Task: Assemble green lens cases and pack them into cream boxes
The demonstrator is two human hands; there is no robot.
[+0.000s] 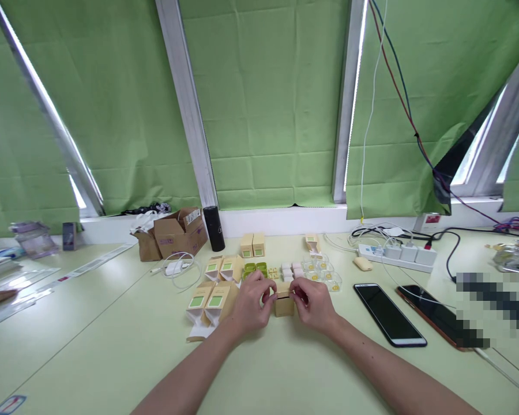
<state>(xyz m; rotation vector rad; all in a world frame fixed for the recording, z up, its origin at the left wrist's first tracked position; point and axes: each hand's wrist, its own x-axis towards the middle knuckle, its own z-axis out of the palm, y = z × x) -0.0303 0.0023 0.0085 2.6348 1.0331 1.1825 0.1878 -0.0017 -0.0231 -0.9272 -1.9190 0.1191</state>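
Note:
A small tan cardboard box stands on the pale green table in front of me. My left hand grips its left side with curled fingers. My right hand pinches its right top edge. Just left of my hands lie several tan boxes with green labels, some on their sides. Behind the held box are small green trays, white and pink pieces and clear round cases with yellow centres.
Two upright tan boxes and a black cylinder stand near the window sill. An open brown carton and a white cable are at left. Two phones and a power strip lie at right.

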